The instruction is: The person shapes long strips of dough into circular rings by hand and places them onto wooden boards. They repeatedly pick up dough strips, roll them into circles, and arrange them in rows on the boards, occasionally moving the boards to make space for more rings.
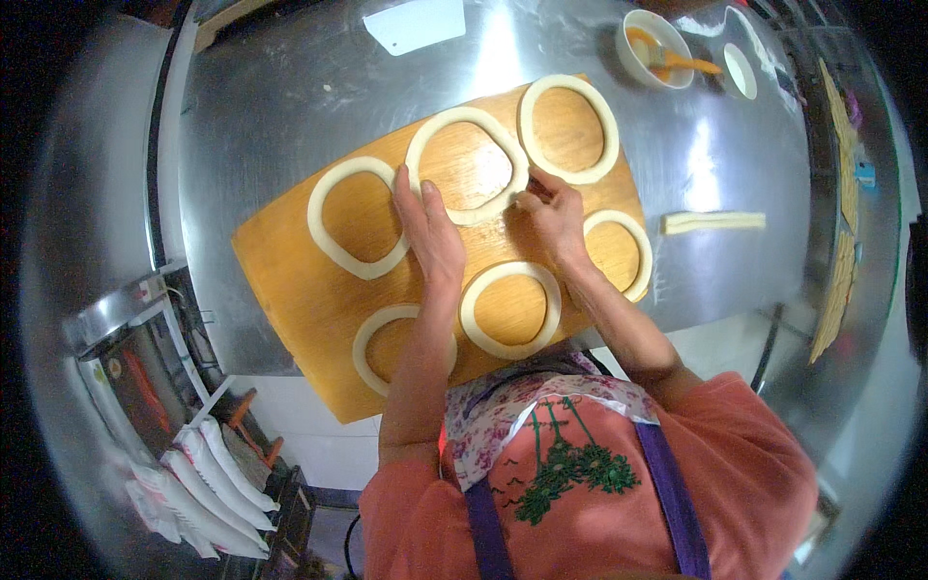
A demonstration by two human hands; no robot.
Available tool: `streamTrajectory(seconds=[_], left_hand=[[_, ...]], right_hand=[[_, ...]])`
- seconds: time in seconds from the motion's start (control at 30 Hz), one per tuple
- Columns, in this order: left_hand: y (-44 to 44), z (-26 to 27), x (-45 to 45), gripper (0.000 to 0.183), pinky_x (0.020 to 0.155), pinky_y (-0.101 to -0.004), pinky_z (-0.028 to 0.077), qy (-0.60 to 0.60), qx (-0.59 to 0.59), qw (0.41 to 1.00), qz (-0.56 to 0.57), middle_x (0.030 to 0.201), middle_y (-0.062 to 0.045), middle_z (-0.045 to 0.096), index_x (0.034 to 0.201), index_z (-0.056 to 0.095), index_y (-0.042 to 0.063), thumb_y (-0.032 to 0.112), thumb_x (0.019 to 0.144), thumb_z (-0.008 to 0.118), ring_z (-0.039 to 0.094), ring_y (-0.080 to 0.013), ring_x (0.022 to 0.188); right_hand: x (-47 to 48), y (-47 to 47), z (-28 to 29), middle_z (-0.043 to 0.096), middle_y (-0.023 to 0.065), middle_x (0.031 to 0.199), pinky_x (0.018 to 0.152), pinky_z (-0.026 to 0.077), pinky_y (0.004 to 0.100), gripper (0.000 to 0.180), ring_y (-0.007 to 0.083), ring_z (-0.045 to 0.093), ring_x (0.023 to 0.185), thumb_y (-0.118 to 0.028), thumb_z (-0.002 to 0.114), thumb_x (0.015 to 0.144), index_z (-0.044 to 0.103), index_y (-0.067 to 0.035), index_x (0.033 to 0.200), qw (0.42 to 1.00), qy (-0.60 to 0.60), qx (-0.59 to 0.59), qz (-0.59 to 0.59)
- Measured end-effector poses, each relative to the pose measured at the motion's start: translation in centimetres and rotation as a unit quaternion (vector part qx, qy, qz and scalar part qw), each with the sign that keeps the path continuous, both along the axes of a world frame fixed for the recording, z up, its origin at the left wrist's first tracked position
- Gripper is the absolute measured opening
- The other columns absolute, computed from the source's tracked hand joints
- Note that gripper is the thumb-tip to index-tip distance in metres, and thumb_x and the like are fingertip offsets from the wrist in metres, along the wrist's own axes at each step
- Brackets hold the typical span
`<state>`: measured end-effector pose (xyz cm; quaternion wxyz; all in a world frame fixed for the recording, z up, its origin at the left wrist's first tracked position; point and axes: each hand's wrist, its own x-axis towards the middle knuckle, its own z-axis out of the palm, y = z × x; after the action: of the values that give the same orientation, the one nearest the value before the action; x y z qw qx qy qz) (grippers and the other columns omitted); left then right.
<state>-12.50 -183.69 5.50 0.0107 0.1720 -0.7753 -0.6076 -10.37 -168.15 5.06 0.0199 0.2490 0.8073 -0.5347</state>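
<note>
Several rings of pale dough lie on a wooden board. My left hand (433, 230) rests against the left side of the upper middle dough ring (467, 217), its thumb and fingers near the ring's lower left. The fingertips of my right hand (552, 214) are bent at the same ring's right edge; whether they pinch the dough cannot be told. The upper right ring (611, 130) lies just beyond this hand. My left forearm partly covers the lower left ring (362, 355), and my right hand and wrist hide part of the right ring (645, 254).
The wooden board (290, 290) sits on a steel table (254, 109). A white dough scraper (417, 27) lies at the far edge. A bowl (631, 61) holds orange liquid and a brush (689, 64). A folded dough strip (714, 222) lies right. Filled sacks (217, 486) stand lower left.
</note>
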Motion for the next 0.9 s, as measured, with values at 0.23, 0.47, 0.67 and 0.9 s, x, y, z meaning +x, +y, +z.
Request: streamTrajectory(seconds=[0.23,0.47,0.67,0.9], left_hand=[[-1.9,-2.1,-1.1,0.055,0.110,-0.0394,0.028,0.003,0.161,0.986,0.035,0.139,-0.021,0.040,0.140,0.035,-0.003,0.035,0.101,0.035,0.038,-0.0291,0.132],[-3.0,0.3,-4.0,0.048,0.106,-0.0402,0.037,0.012,-0.154,0.982,-0.111,0.134,-0.019,0.046,0.134,0.042,-0.001,0.006,0.089,0.056,0.045,-0.0332,0.126],[-3.2,-2.3,-6.1,0.049,0.102,-0.0436,0.041,0.102,-0.273,0.937,-0.192,0.127,-0.020,0.050,0.130,0.046,0.000,-0.004,0.083,0.058,0.049,-0.0359,0.118],[-3.2,-2.7,-6.9,0.047,0.095,-0.0441,0.044,0.146,-0.288,0.927,-0.192,0.119,-0.021,0.055,0.126,0.051,0.002,-0.006,0.080,0.057,0.053,-0.0367,0.110]], right_hand=[[-0.3,-0.6,0.5,0.063,0.0202,0.099,0.084,0.048,0.0378,0.036,0.0302,0.062,0.095,-0.009,0.065,0.078,0.060,0.004,0.111,0.999,0.004,0.052,0.006],[-5.4,-0.4,2.8,0.060,0.0177,0.110,0.091,0.040,0.0436,0.041,0.0312,0.056,0.104,-0.010,0.068,0.076,0.059,-0.003,0.115,0.925,0.127,0.301,0.191],[-8.6,0.1,1.8,0.060,0.0118,0.111,0.098,0.032,0.0455,0.051,0.0269,0.054,0.106,-0.005,0.069,0.075,0.056,-0.005,0.125,0.880,0.024,0.358,0.310],[-10.0,0.0,-0.1,0.062,0.0117,0.103,0.095,0.031,0.0440,0.041,0.0266,0.056,0.100,-0.005,0.065,0.078,0.060,-0.006,0.119,0.885,0.117,0.348,0.287]])
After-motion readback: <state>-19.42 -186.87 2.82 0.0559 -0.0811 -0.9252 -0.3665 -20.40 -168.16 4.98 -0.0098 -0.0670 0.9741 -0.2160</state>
